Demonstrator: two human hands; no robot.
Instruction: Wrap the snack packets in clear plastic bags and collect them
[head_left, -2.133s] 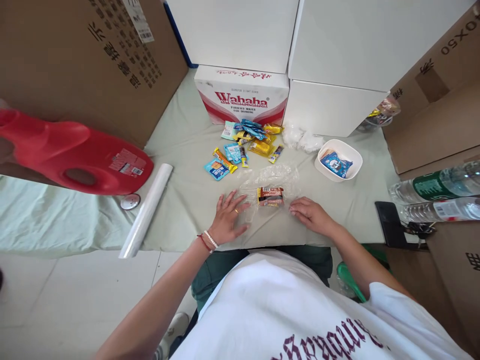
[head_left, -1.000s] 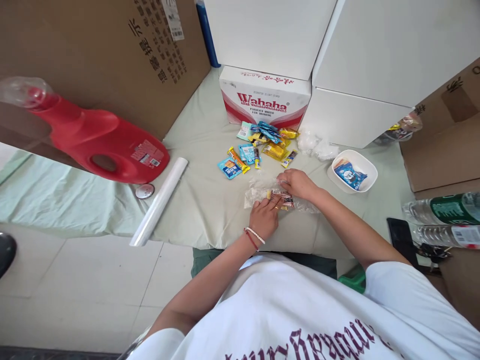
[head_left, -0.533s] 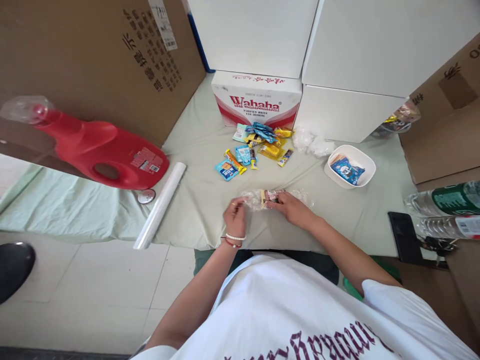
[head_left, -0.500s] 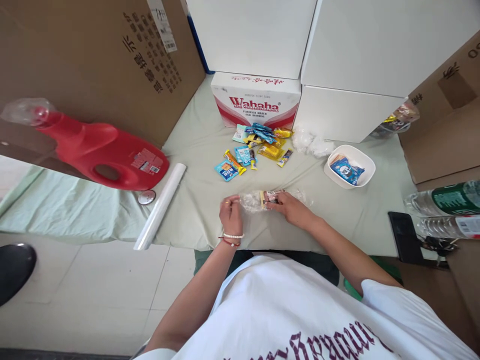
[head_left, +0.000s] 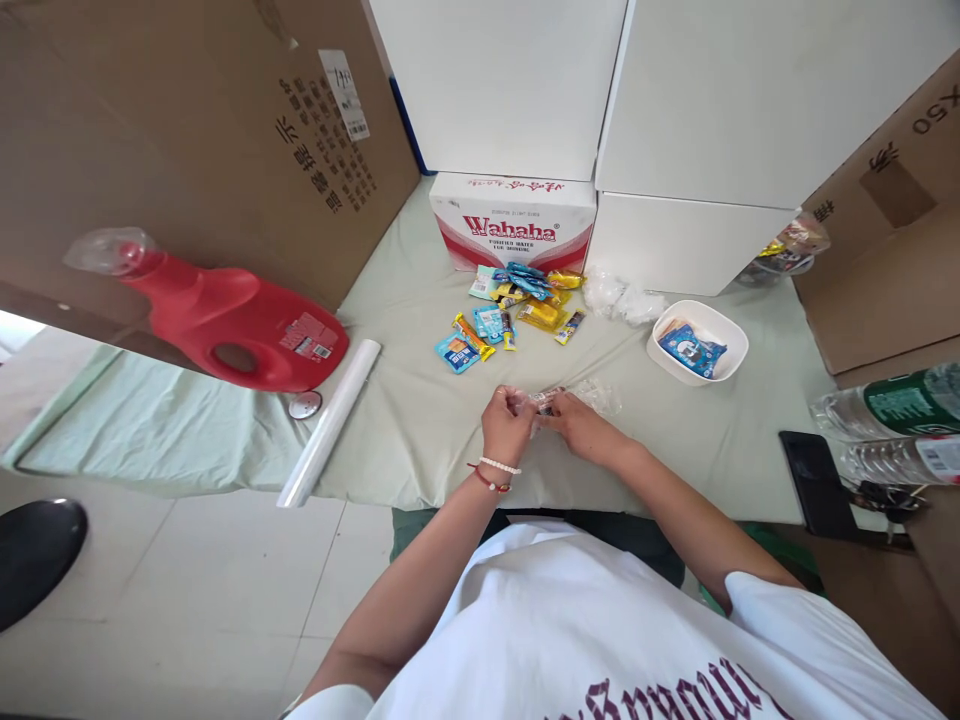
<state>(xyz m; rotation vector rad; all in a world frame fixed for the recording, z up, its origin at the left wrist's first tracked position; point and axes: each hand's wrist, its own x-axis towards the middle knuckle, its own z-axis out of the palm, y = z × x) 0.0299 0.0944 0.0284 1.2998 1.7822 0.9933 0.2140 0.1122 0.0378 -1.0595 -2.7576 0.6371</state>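
At the table's front, my left hand [head_left: 507, 422] is closed on a gathered end of clear plastic wrap [head_left: 602, 396]. Close beside it, my right hand [head_left: 587, 427] pinches a small dark snack packet [head_left: 549, 402] inside the same wrap. Fingers cover most of the packet. The loose end of the wrap spreads out crumpled past my right hand. Beyond my hands lies a pile of blue and yellow snack packets [head_left: 525, 282], with an orange-yellow bar [head_left: 474, 338] and a blue packet [head_left: 457, 353] at its near left.
A white bowl [head_left: 739, 345] holding blue packets stands at the right. Crumpled clear plastic [head_left: 622, 298] lies by the white boxes [head_left: 694, 240]. A roll of plastic film [head_left: 330, 425] and a red jug [head_left: 247, 330] are at left. Bottles [head_left: 892, 405] and a phone [head_left: 816, 482] lie far right.
My left hand has moved right, up to my right hand, drawing the stretched wrap end in. The packet is now mostly covered by my fingers. The whole view has shifted slightly.
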